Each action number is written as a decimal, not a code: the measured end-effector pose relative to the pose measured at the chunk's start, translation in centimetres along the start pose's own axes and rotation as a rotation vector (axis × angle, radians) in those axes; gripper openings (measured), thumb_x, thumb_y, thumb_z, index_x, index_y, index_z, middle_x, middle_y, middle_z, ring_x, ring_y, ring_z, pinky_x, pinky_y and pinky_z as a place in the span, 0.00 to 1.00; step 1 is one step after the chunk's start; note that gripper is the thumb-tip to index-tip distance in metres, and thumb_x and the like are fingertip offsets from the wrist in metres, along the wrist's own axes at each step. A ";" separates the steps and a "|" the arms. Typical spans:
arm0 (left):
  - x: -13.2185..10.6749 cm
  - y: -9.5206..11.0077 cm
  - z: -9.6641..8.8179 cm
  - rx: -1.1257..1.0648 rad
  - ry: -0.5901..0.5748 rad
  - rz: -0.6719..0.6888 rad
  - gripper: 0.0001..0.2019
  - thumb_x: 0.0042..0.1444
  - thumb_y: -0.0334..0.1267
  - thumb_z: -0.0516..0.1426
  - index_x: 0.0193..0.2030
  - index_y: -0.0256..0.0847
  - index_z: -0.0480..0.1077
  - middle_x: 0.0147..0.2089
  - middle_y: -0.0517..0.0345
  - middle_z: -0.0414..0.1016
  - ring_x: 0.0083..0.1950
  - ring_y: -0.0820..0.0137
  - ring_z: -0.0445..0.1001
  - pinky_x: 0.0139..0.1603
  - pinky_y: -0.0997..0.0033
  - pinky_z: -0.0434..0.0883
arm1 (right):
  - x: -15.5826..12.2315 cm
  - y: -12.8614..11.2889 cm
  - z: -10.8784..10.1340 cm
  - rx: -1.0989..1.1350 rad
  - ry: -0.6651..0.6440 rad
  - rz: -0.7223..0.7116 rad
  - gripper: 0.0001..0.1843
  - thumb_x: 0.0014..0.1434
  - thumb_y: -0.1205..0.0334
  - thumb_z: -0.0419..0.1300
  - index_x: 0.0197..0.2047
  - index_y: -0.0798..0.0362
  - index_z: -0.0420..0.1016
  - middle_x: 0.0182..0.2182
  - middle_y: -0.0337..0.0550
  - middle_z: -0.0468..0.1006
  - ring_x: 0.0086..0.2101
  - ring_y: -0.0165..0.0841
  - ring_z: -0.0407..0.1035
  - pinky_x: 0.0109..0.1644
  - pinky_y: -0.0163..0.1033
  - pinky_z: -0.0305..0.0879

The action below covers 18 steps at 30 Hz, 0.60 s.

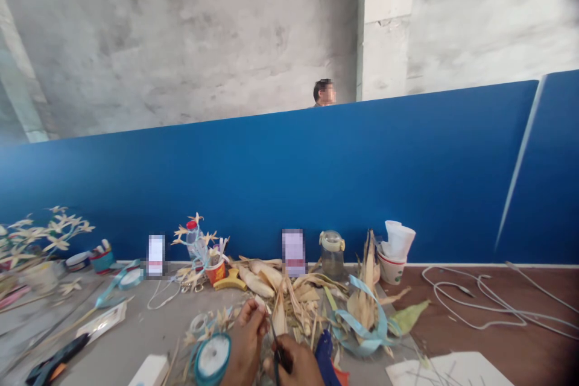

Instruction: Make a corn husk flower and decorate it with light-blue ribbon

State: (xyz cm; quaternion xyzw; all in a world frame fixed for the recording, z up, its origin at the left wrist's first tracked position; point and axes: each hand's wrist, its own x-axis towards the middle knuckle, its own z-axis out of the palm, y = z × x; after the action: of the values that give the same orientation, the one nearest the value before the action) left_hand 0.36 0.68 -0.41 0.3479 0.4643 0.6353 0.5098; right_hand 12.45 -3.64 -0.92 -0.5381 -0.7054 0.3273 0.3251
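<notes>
My left hand [248, 335] is closed, with a small pale piece of husk [259, 301] pinched at the fingertips. Close beside it, my right hand [299, 363] grips a pair of scissors [284, 358] by the dark handles. The narrow blades point up toward the left fingers; whether they touch the husk I cannot tell. Dry corn husks [279, 307] lie heaped just beyond both hands. A spool of blue ribbon [213, 358] sits against the left wrist. Right of my right hand lies a dark blue tool [324, 357], partly cut off by the frame.
Loose light-blue ribbon [362, 338] tangles with husks at right. Behind stand a lidded jar [332, 256], stacked paper cups [392, 265], a phone [294, 253] and husk flowers [54, 235]. White cable [488, 301] coils at right. A blue partition [271, 181] closes the back, a person's head [322, 93] above it.
</notes>
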 end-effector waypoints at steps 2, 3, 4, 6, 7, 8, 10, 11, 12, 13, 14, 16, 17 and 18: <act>-0.1 0.1 0.1 -0.015 -0.013 0.033 0.19 0.36 0.50 0.65 0.26 0.40 0.64 0.16 0.70 0.59 0.17 0.80 0.57 0.18 0.80 0.55 | 0.0 0.0 -0.1 0.026 -0.014 -0.011 0.08 0.46 0.62 0.57 0.33 0.51 0.73 0.23 0.36 0.73 0.28 0.31 0.64 0.31 0.29 0.55; -0.1 0.1 0.2 -0.020 -0.018 0.045 0.19 0.36 0.50 0.65 0.26 0.40 0.64 0.16 0.70 0.59 0.16 0.80 0.57 0.18 0.80 0.55 | 0.1 0.0 -0.1 0.043 -0.023 -0.018 0.08 0.46 0.62 0.56 0.33 0.52 0.73 0.23 0.36 0.72 0.27 0.30 0.63 0.31 0.29 0.55; -0.2 0.2 0.2 -0.023 -0.022 0.048 0.18 0.36 0.50 0.65 0.26 0.40 0.64 0.15 0.70 0.59 0.16 0.80 0.56 0.17 0.80 0.54 | 0.1 0.0 -0.1 0.063 -0.035 -0.024 0.09 0.46 0.62 0.56 0.32 0.52 0.73 0.23 0.36 0.72 0.27 0.30 0.63 0.30 0.29 0.55; -0.4 0.3 0.4 -0.032 -0.034 0.037 0.18 0.36 0.49 0.65 0.26 0.40 0.64 0.15 0.71 0.58 0.15 0.81 0.55 0.16 0.80 0.53 | 0.1 -0.1 -0.1 0.116 -0.053 -0.034 0.09 0.47 0.63 0.55 0.32 0.53 0.73 0.22 0.35 0.71 0.25 0.29 0.61 0.29 0.29 0.54; -0.4 0.4 0.4 -0.039 -0.042 0.028 0.18 0.37 0.50 0.64 0.26 0.40 0.64 0.15 0.71 0.57 0.15 0.81 0.54 0.16 0.80 0.53 | 0.1 -0.1 -0.1 0.148 -0.057 -0.040 0.09 0.47 0.63 0.55 0.32 0.54 0.73 0.21 0.35 0.70 0.24 0.28 0.60 0.28 0.29 0.53; -0.5 0.4 0.4 -0.050 -0.048 0.018 0.19 0.37 0.50 0.64 0.27 0.40 0.64 0.15 0.71 0.57 0.15 0.81 0.54 0.16 0.80 0.52 | 0.1 -0.1 0.0 0.180 -0.055 -0.046 0.10 0.46 0.63 0.55 0.32 0.55 0.73 0.21 0.35 0.69 0.24 0.28 0.60 0.27 0.29 0.53; -0.5 0.4 0.5 -0.074 -0.051 0.006 0.19 0.37 0.50 0.64 0.27 0.40 0.64 0.15 0.71 0.58 0.15 0.81 0.54 0.16 0.80 0.52 | 0.1 -0.1 0.0 0.231 -0.046 -0.057 0.10 0.46 0.63 0.54 0.31 0.56 0.73 0.20 0.35 0.68 0.23 0.27 0.58 0.26 0.29 0.51; -0.5 0.4 0.4 -0.085 -0.050 0.003 0.19 0.36 0.50 0.65 0.27 0.40 0.64 0.16 0.71 0.58 0.15 0.81 0.54 0.16 0.80 0.52 | 0.1 -0.1 0.0 0.246 -0.042 -0.062 0.09 0.46 0.63 0.55 0.31 0.56 0.73 0.19 0.34 0.67 0.22 0.27 0.58 0.26 0.29 0.51; -0.5 0.4 0.4 -0.096 -0.044 0.003 0.19 0.36 0.50 0.65 0.27 0.40 0.64 0.16 0.71 0.59 0.15 0.82 0.54 0.16 0.80 0.52 | 0.1 -0.1 0.0 0.255 -0.041 -0.065 0.09 0.45 0.63 0.55 0.30 0.56 0.73 0.19 0.34 0.67 0.22 0.26 0.57 0.25 0.29 0.50; -0.4 0.4 0.4 -0.104 -0.041 0.002 0.20 0.35 0.49 0.66 0.27 0.39 0.64 0.16 0.71 0.59 0.16 0.82 0.54 0.16 0.80 0.52 | 0.2 -0.1 0.0 0.258 -0.044 -0.066 0.09 0.45 0.63 0.55 0.30 0.56 0.73 0.18 0.34 0.66 0.22 0.26 0.57 0.25 0.29 0.50; -0.4 0.4 0.4 -0.108 -0.041 0.000 0.20 0.35 0.49 0.66 0.27 0.39 0.64 0.16 0.71 0.59 0.16 0.82 0.54 0.17 0.80 0.52 | 0.2 -0.2 0.0 0.255 -0.046 -0.063 0.08 0.45 0.64 0.55 0.30 0.56 0.73 0.18 0.33 0.66 0.22 0.26 0.57 0.25 0.29 0.50; -0.3 0.5 0.3 -0.117 -0.046 -0.005 0.20 0.34 0.48 0.66 0.26 0.39 0.64 0.16 0.71 0.59 0.16 0.82 0.54 0.17 0.81 0.52 | 0.2 -0.3 -0.1 0.242 -0.048 -0.052 0.07 0.45 0.64 0.55 0.29 0.56 0.73 0.18 0.33 0.66 0.22 0.26 0.57 0.25 0.28 0.50; -0.4 0.6 0.4 -0.122 -0.050 -0.008 0.20 0.34 0.48 0.66 0.26 0.39 0.64 0.16 0.71 0.59 0.16 0.82 0.54 0.17 0.81 0.52 | 0.2 -0.3 -0.1 0.236 -0.051 -0.047 0.07 0.45 0.64 0.55 0.29 0.55 0.73 0.18 0.33 0.66 0.22 0.26 0.57 0.25 0.28 0.50; -0.4 0.7 0.4 -0.127 -0.052 -0.010 0.20 0.33 0.48 0.67 0.26 0.39 0.65 0.16 0.71 0.59 0.16 0.83 0.54 0.17 0.81 0.52 | 0.2 -0.3 -0.1 0.229 -0.053 -0.043 0.07 0.46 0.64 0.55 0.29 0.55 0.72 0.18 0.33 0.66 0.22 0.26 0.57 0.25 0.28 0.50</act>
State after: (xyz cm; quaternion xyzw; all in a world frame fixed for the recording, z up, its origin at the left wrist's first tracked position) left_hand 0.59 0.38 0.40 0.3289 0.4115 0.6518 0.5456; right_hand 12.31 -3.52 -0.59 -0.4732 -0.6834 0.4126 0.3726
